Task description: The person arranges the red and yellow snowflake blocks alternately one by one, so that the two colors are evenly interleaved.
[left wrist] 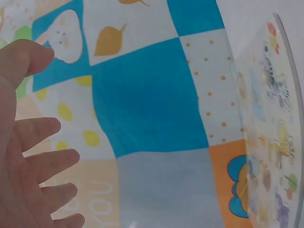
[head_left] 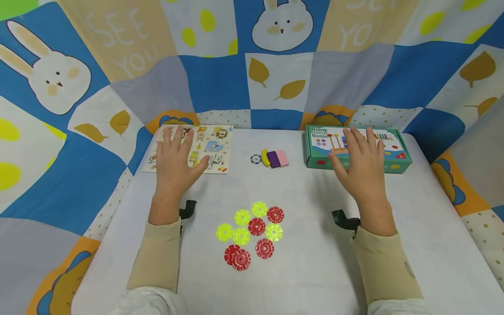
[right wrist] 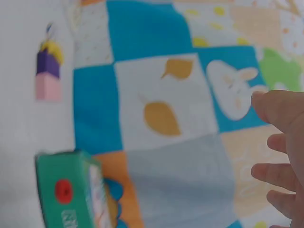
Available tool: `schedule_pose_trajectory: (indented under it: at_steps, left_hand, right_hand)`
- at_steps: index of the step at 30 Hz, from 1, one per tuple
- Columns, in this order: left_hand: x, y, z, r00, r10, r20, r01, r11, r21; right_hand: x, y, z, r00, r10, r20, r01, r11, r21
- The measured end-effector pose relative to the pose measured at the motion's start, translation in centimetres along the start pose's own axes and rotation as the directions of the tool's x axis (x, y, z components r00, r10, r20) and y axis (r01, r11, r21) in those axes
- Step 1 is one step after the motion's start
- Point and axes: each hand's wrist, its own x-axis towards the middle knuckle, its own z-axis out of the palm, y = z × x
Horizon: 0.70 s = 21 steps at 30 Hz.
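Both hands hover above the white table with fingers spread, holding nothing. The left hand is nearest the animal puzzle board, partly covering it in the head view. Over at the right, the right hand is held up in front of the green ring game box. Between the hands and closer to the person lie flat, notched plastic discs: several yellow-green and several red. Two of the red ones overlap. In the left wrist view the board shows at the right edge; the box appears lower left in the right wrist view.
At the table's back middle sit a small round blue-white piece, a yellow banana-shaped piece, a purple block and a pink block, side by side. A patterned cloth with rabbits and leaves hangs behind and around the table.
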Motion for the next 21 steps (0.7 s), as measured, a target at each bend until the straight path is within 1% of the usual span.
schedule_pose_trajectory:
  at_steps: [2,4,7,11,14,17,21]
  left_hand:
    - [-0.1,0.5,-0.4,0.997,0.049,-0.06,-0.049,0.999,-0.011]
    - [-0.2,1.1,-0.8,0.989,0.09,-0.116,-0.094,0.995,-0.027]
    - [-0.6,1.9,-1.4,0.971,0.134,-0.198,-0.151,0.986,-0.07]
    - [-1.3,3.1,-2.5,0.945,0.166,-0.283,-0.213,0.966,-0.146]
    - [-1.7,4.0,-3.3,0.928,0.189,-0.322,-0.258,0.948,-0.187]
    - [-2.0,4.9,-4.1,0.914,0.207,-0.348,-0.298,0.926,-0.23]
    - [-2.3,5.9,-4.8,0.9,0.231,-0.37,-0.344,0.897,-0.279]
  right_hand:
    - [0.0,-0.8,-0.8,0.998,-0.05,-0.048,0.052,0.998,0.036]
    - [-0.1,-1.5,-1.5,0.99,-0.103,-0.092,0.11,0.991,0.072]
    - [-0.3,-2.7,-2.5,0.976,-0.167,-0.138,0.185,0.974,0.128]
    - [-0.6,-4.0,-3.4,0.963,-0.213,-0.167,0.244,0.95,0.197]
    - [-0.9,-4.8,-3.9,0.958,-0.243,-0.155,0.275,0.929,0.245]
    - [-1.1,-5.3,-3.9,0.956,-0.276,-0.103,0.295,0.897,0.33]
    - [-1.5,-5.6,-3.2,0.948,-0.317,-0.017,0.292,0.848,0.443]
